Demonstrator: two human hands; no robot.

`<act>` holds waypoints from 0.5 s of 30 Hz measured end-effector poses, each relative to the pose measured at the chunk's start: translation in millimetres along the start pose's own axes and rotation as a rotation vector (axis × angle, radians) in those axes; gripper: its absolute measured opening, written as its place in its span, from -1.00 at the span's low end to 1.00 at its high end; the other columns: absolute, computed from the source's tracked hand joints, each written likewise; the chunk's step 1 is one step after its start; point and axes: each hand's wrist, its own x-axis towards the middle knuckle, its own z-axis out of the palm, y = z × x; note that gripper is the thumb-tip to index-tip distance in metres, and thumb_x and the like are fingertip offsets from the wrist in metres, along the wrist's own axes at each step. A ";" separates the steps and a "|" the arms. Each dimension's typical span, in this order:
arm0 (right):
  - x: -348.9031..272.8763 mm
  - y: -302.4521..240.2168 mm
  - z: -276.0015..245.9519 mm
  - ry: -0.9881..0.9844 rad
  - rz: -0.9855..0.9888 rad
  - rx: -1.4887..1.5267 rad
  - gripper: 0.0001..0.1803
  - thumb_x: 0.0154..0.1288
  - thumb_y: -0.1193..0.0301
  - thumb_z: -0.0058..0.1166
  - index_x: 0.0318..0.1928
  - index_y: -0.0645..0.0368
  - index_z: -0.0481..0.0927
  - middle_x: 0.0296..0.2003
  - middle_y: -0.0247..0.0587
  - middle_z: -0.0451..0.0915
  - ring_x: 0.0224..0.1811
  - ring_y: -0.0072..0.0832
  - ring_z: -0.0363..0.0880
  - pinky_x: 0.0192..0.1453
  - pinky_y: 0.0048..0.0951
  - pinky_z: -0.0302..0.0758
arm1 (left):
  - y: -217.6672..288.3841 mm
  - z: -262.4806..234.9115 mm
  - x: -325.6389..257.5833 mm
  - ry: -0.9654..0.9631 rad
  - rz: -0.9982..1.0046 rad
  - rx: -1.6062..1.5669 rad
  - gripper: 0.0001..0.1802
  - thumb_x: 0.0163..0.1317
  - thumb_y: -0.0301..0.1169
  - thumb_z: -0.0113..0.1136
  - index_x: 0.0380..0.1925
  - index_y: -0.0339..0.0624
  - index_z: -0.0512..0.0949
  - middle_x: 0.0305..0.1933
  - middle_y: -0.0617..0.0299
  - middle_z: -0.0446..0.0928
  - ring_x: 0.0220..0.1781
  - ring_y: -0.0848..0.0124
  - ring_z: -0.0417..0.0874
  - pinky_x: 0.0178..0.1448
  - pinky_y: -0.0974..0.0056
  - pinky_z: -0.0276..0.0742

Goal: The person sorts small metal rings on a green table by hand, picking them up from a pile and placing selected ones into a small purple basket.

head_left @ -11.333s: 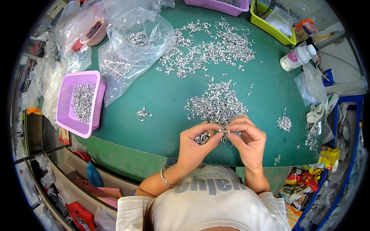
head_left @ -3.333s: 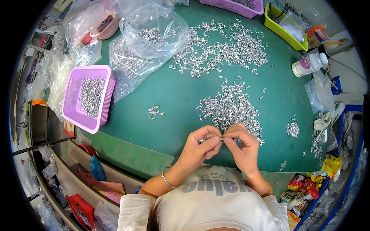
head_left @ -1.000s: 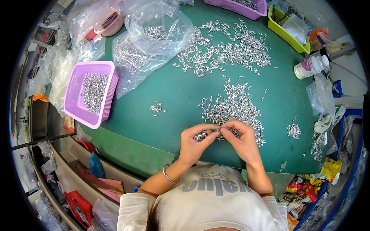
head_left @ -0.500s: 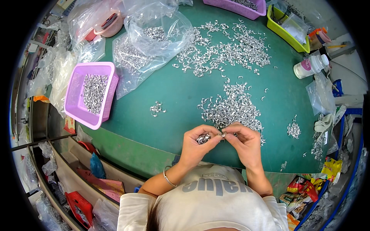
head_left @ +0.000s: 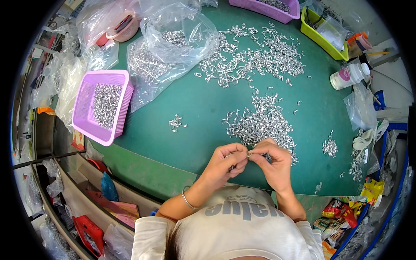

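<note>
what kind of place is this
Likely a small-parts assembly or sorting bench in a workshop: heaps of small metal pieces on a green table, a purple basket of them, and clear plastic bags.

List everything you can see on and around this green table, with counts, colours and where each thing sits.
Table: one, green, centre.
Metal clips: too many to count, silver, heaps mid-table and far side.
Small clip cluster: one, silver, left of centre.
Basket: one, purple, left edge, holding clips.
Plastic bags: several, clear, far left.
Tray: one, yellow-green, far right.
Bottle: one, white, right edge.
Bracelet: one, silver, left wrist.
Left hand: holding clips.
Right hand: pinching a clip.
</note>
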 end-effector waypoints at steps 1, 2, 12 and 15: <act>2.6 0.2 -0.5 -0.033 -0.050 -0.046 -0.93 -0.04 0.60 0.15 -0.45 0.28 0.55 -0.50 -0.23 0.54 -0.43 -0.45 0.43 -0.28 -0.49 0.35 | 1.0 -3.1 0.2 -0.021 -0.041 -0.072 -0.87 0.18 -0.43 -0.03 -0.42 -0.29 0.39 -0.65 0.30 0.27 -0.69 0.63 0.16 -0.67 0.52 0.01; 6.0 1.5 -0.6 -0.006 -0.006 -0.078 -0.92 -0.05 0.60 0.15 -0.45 0.28 0.55 -0.50 -0.23 0.54 -0.43 -0.44 0.43 -0.29 -0.48 0.35 | 1.2 -6.0 0.4 -0.041 -0.081 -0.145 -0.86 0.18 -0.43 -0.06 -0.43 -0.30 0.37 -0.65 0.27 0.26 -0.70 0.61 0.16 -0.67 0.50 0.04; 59.9 53.2 26.1 0.102 -0.222 -0.838 -0.83 -0.07 0.45 0.18 -0.40 0.19 0.53 -0.34 -0.26 0.42 -0.22 -0.33 0.31 -0.16 -0.33 0.19 | -3.4 -6.8 -0.6 -0.197 0.016 -0.015 -0.76 0.17 -0.36 -0.07 -0.56 -0.32 0.35 -0.64 0.15 0.30 -0.73 0.59 0.14 -0.66 0.50 0.04; 63.5 52.7 33.7 0.054 -0.208 -0.906 -0.85 -0.05 0.47 0.15 -0.41 0.19 0.50 -0.36 -0.26 0.41 -0.23 -0.32 0.31 -0.15 -0.31 0.18 | -3.5 -7.5 -1.7 -0.128 0.012 0.036 -0.66 0.23 -0.28 -0.06 -0.62 -0.31 0.36 -0.64 0.12 0.32 -0.74 0.59 0.14 -0.65 0.50 0.04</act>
